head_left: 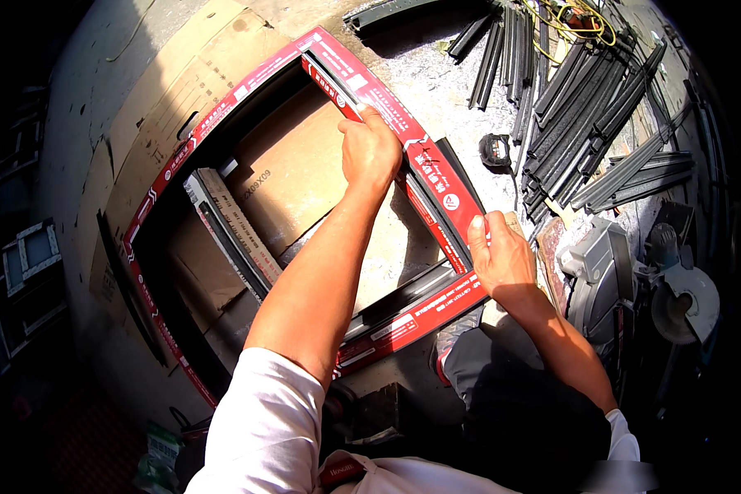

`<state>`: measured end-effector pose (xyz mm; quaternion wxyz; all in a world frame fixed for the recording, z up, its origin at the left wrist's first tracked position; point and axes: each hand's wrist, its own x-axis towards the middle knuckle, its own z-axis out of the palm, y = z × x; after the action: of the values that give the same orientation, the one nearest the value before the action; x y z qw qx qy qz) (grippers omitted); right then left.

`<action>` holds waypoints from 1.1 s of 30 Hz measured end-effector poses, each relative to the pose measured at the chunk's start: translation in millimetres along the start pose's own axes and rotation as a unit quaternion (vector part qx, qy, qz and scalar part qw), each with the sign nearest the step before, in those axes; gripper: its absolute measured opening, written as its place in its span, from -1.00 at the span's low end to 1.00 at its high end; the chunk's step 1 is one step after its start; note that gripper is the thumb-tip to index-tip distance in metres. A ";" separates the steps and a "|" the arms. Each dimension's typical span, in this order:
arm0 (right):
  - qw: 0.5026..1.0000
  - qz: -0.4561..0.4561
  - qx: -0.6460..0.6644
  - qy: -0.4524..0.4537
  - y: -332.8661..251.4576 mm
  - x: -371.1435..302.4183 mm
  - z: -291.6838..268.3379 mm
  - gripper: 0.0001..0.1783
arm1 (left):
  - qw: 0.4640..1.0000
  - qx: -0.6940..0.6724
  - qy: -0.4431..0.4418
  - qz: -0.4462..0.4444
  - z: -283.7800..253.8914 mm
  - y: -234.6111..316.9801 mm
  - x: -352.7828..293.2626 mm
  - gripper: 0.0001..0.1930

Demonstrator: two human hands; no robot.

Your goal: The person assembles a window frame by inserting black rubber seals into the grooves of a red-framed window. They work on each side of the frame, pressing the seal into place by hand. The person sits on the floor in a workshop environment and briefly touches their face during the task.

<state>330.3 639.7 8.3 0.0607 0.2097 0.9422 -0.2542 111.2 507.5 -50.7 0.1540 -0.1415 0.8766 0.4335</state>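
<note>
A large rectangular window frame, covered in red printed film, lies in front of me. My left hand reaches over it, fingers curled round a narrow red-and-black strip that runs along the inside of the frame's right side. The strip lies close against that side. At the frame's near right corner, my right hand is closed on the outer edge, thumb on the red film; its other fingertips are partly hidden. A dark crossbar with a printed cardboard-coloured cover stands inside the frame on the left.
Flattened cardboard lies under the frame. At the far right are many black profile offcuts, a yellow cable and a black tape measure. A cutting saw stands on the right. Small framed panels sit at the left.
</note>
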 end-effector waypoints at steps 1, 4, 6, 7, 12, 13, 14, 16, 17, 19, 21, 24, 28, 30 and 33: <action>1.000 0.000 0.002 -0.004 -1.0 0.1 -0.9 -0.57 | 1.000 0.006 0.002 -0.001 -0.9 0.1 0.6 -0.21; 1.000 -0.001 0.002 -0.007 0.2 0.5 0.4 -0.57 | 1.000 0.025 0.003 -0.006 -4.4 2.8 -1.4 -0.23; 1.000 0.000 0.000 -0.010 1.1 0.5 1.5 -0.57 | 0.999 0.037 0.002 -0.008 -7.8 5.1 -5.3 -0.24; 1.000 0.001 -0.001 -0.013 0.7 0.8 1.6 -0.57 | 0.999 0.043 0.001 -0.009 -10.3 6.5 -8.2 -0.26; 1.000 0.010 -0.007 -0.022 -3.9 0.5 -1.9 -0.56 | 0.999 0.042 0.025 0.008 -11.3 6.4 -13.7 -0.21; 1.000 0.002 -0.002 -0.016 -1.0 0.1 -0.3 -0.56 | 0.999 0.036 0.031 0.015 -10.3 5.5 -13.2 -0.22; 1.000 -0.006 0.003 -0.011 1.3 0.1 0.3 -0.55 | 0.999 0.031 0.036 0.022 -9.2 4.9 -12.2 -0.22; 1.000 0.010 0.004 -0.021 1.1 -0.2 0.4 -0.54 | 0.999 0.028 0.028 0.028 -6.4 -0.4 -9.5 -0.27; 0.999 0.020 0.005 -0.028 -0.6 1.1 1.0 -0.54 | 0.999 0.027 0.023 0.030 -6.3 -4.5 -4.3 -0.30; 1.000 0.015 -0.014 -0.022 -0.4 2.7 2.5 -0.50 | 0.997 -0.056 0.005 0.061 2.5 -26.5 13.3 -0.29; 1.000 0.010 -0.015 -0.025 0.3 2.3 1.2 -0.49 | 0.991 -0.105 -0.003 0.078 6.8 -36.3 15.3 -0.31; 0.999 0.025 -0.022 -0.039 1.7 3.0 2.3 -0.47 | 0.976 -0.182 -0.027 0.115 11.3 -45.2 18.6 -0.37; 1.000 0.005 0.002 -0.028 4.2 2.6 3.2 -0.47 | 0.967 -0.215 -0.066 0.118 10.3 -46.6 20.1 -0.38; 1.000 -0.001 0.009 -0.029 6.5 2.6 3.1 -0.48 | 0.959 -0.248 -0.103 0.095 8.2 -43.9 20.0 -0.37; 0.999 0.006 0.013 -0.032 6.0 2.4 1.8 -0.49 | 0.932 -0.326 -0.123 0.097 8.7 -40.2 14.5 -0.37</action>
<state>330.7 644.4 3.6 0.0898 0.2074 0.9351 -0.2731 114.7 489.4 -90.1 0.1636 -0.0433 0.6708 0.7221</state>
